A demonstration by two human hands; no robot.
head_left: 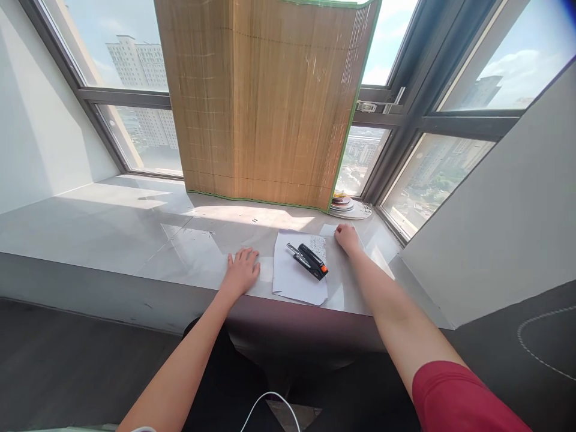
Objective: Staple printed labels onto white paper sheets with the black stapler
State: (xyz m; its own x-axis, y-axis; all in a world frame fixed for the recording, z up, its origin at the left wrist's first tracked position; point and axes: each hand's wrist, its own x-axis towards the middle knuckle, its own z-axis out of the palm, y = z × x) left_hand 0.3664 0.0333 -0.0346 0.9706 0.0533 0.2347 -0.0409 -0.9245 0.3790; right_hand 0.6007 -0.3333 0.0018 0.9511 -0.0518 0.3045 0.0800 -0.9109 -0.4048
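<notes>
My left hand (242,271) lies palm down on the pale sill, fingers spread, holding nothing. To its right is a stack of white paper (294,282), with a patch of dark print or writing at its upper right. A black stapler (310,261) with an orange part rests on the paper, its body opened so a silvery strip shows. Beyond the paper, my right hand (347,238) is closed, its fingers curled at the edge of a white sheet or box (328,230). Whatever its fingers pinch is hidden or too small to name.
Two tiny dark bits (254,220) lie on the sunlit sill (112,222). A bamboo blind (270,108) hangs down to the sill's back. Stacked plates or discs (342,204) stand in the right corner by the window. A white cable (270,394) loops near my lap.
</notes>
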